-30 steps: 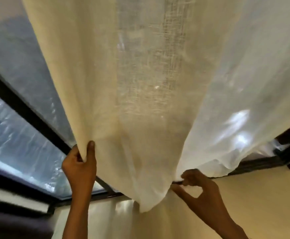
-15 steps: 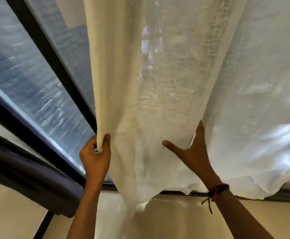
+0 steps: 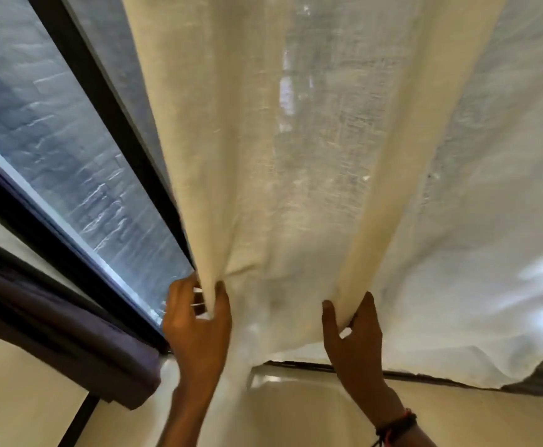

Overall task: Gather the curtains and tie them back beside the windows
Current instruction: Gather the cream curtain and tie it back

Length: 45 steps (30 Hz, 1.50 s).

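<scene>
Gathering is in hand: the left grip [image 3: 199, 321] pinches an edge fold of the cream curtain [image 3: 296, 156] beside the window [image 3: 70, 150], the right grip [image 3: 354, 333] clasps a second fold (thumb in front), and next probably comes drawing both folds together before tying.

Place: a furnished room, likely a home (which room, cannot tell)
Window: big pane [image 3: 54, 140] in a black frame [image 3: 102, 101], up-left of the left hand [image 3: 199, 324]
Drapery: sheer cream curtain [image 3: 263, 156] above both hands; dark purple fabric [image 3: 70, 343] left of them
Wall: cream paint [image 3: 489, 421], below-right of the right hand [image 3: 354, 340]
</scene>
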Available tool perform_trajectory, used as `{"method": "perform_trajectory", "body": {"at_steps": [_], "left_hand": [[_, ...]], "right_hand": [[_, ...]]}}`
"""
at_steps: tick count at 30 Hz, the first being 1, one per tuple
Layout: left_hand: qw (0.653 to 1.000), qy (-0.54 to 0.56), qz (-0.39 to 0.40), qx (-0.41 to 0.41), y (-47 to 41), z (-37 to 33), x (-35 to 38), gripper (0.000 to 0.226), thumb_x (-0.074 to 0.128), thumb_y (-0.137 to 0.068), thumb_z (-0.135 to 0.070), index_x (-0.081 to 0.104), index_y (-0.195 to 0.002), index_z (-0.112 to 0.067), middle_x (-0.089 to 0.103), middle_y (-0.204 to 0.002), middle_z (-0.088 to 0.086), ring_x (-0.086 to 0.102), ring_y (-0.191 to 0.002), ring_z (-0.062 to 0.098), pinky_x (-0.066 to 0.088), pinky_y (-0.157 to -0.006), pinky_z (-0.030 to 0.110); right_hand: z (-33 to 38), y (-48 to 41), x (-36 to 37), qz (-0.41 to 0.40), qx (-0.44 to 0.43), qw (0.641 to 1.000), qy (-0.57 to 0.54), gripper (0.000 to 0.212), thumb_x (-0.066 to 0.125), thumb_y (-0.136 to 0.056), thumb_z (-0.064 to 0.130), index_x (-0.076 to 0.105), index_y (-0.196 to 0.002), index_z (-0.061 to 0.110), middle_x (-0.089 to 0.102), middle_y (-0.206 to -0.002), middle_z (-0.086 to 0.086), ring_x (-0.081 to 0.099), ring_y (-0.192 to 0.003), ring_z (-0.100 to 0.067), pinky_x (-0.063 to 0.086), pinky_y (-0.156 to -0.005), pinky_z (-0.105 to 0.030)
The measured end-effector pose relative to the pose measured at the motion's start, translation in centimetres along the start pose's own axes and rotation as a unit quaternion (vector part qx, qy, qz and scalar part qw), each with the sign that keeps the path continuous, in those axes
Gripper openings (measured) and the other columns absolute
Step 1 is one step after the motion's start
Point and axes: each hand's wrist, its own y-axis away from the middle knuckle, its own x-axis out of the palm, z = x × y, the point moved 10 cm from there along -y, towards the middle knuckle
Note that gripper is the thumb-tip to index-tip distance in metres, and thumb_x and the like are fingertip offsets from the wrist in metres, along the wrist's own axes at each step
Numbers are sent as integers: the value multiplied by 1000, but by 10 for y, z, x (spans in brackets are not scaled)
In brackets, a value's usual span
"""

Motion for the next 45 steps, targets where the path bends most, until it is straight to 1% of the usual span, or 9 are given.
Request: {"method": "perform_trajectory", "body": {"at_steps": [4,8,15,19,26,33,37,40,45], "left_hand": [[987,53,146,29,45,-41,58,35,77,-79,-4,61,-101,-26,57,-89,-19,58,-79,-9,44,-62,2],[973,109,202,22,64,-65,81,41,75,-80,-18,57,-106,-44,60,-97,-29,62,-86,-8,49,-66,3],[955,140,261,-15,70,-68,91,28,70,-79,-31,60,-102,-43,66,-95,-26,66,-87,-6,51,-70,6],[945,167,278,-35,70,-71,90,23,68,-82,-36,65,-104,-37,70,-99,-26,68,-88,-2,51,-70,7],[950,152,270,-35,71,-65,86,23,70,-79,-21,74,-99,-9,74,-97,0,69,-91,8,59,-79,27],[951,159,263,-30,69,-77,85,40,80,-69,-27,72,-105,-9,72,-97,-7,69,-86,2,57,-71,16],[964,136,228,3,62,-85,83,28,80,-73,-24,69,-98,-18,69,-93,-14,67,-86,-1,55,-69,11],[974,117,190,24,40,-75,74,16,74,-81,-16,68,-94,-21,67,-88,-14,67,-80,-3,53,-66,8],[989,108,90,-47,-9,-16,36,17,75,-83,-15,69,-87,-31,70,-80,-9,66,-67,-1,51,-62,9]], "right_hand": [[14,28,13,84,-50,993,72,42,63,-90,24,35,-120,34,45,-96,20,49,-95,25,33,-67,12],[15,30,2,68,-56,989,118,43,41,-98,49,39,-125,16,43,-116,-1,42,-104,6,29,-78,12],[8,33,7,144,-60,968,195,91,82,-68,-3,31,-142,14,38,-136,-12,69,-75,-23,61,-66,-28],[16,38,9,155,-80,959,222,94,86,-65,6,32,-143,11,36,-138,-13,68,-70,-20,61,-57,-28],[17,36,9,185,-57,954,227,100,91,-59,15,38,-143,9,47,-139,-19,65,-71,-16,57,-56,-21],[12,40,7,166,-29,977,134,63,42,-97,42,-4,-135,61,41,-145,-1,62,-109,-23,56,-90,-35],[17,40,14,225,-104,949,195,96,76,-83,20,7,-148,37,51,-139,-9,67,-91,-15,54,-82,-21],[20,37,2,273,-186,923,198,81,68,-87,34,16,-149,42,47,-141,7,51,-119,-11,49,-98,-30],[2,-13,-80,46,-74,992,91,70,71,-85,44,37,-145,32,41,-143,11,42,-132,-15,40,-109,-35]]}}
